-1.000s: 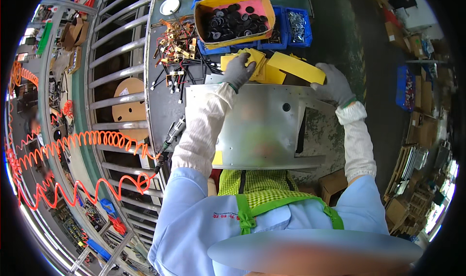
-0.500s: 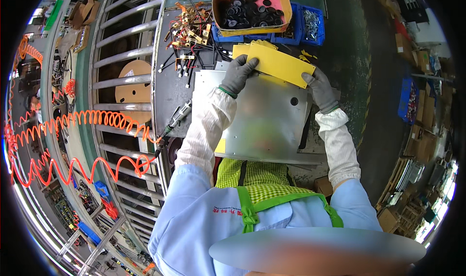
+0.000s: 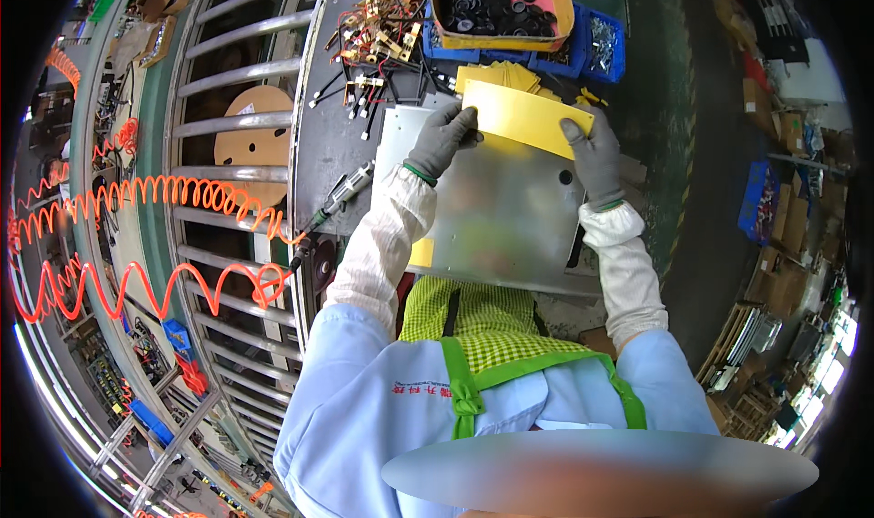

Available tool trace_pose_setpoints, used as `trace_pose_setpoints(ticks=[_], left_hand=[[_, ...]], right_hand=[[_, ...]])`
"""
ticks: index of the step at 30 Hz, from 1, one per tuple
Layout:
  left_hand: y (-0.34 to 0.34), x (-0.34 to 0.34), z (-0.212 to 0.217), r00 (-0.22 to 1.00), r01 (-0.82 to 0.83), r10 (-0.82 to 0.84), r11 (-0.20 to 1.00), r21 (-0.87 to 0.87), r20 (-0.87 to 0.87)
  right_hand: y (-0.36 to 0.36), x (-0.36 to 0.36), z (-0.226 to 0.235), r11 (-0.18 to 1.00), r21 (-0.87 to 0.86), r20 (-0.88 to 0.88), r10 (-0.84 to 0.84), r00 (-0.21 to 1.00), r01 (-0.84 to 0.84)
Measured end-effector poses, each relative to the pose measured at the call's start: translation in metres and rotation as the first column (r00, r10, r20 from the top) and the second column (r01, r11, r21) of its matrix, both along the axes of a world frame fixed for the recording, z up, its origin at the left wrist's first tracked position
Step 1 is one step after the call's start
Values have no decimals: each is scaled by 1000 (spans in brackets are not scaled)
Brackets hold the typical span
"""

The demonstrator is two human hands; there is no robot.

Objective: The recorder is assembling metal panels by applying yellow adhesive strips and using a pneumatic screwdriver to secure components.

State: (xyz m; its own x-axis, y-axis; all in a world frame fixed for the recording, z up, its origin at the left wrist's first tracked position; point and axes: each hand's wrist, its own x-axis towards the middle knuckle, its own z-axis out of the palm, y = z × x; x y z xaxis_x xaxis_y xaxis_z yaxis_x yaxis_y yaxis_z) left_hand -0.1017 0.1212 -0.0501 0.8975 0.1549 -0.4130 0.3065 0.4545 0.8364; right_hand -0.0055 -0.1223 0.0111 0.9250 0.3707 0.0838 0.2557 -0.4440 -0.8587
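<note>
A long yellow rectangular sheet (image 3: 523, 117) is stretched between my two gloved hands, over the far edge of a shiny metal panel (image 3: 492, 218). My left hand (image 3: 444, 136) pinches the sheet's left end between thumb and fingers. At its right end, my right hand (image 3: 595, 158) grips the corner with the thumb on top. Just beyond the held sheet lie more yellow sheets (image 3: 510, 75), loosely fanned. A small yellow piece (image 3: 421, 252) rests on the panel's near left corner.
Beyond the sheets stands a yellow bin (image 3: 496, 40) of black round caps, beside a blue bin (image 3: 603, 49) of small metal parts. Wired connectors (image 3: 373, 40) pile up at the far left. A screwdriver (image 3: 344, 190) with an orange coiled hose (image 3: 182, 192) lies left, near metal rollers (image 3: 232, 122).
The yellow sheet, held in both hands, has shifted slightly and its face is tilted differently, catching more light. More of the sheets behind it show. The whole view has shifted a little.
</note>
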Motion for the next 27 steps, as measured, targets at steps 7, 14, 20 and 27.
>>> trace_pose_setpoints(ticks=[7,14,20,27], left_hand=[[-22,-112,29,938,348,-289,794,499,-194],[-13,-354,-16,917,208,-112,953,219,-382],[-136,-641,-161,513,512,227,694,507,-828],[-416,-743,-213,32,90,275,957,276,-961]], right_hand=[[-96,-100,-45,993,-76,-357,58,932,-90],[-115,-177,-54,918,-361,-338,34,940,-163],[-104,-175,-61,777,-561,-256,164,953,-285],[-118,-170,-74,711,-570,-96,439,893,-411]])
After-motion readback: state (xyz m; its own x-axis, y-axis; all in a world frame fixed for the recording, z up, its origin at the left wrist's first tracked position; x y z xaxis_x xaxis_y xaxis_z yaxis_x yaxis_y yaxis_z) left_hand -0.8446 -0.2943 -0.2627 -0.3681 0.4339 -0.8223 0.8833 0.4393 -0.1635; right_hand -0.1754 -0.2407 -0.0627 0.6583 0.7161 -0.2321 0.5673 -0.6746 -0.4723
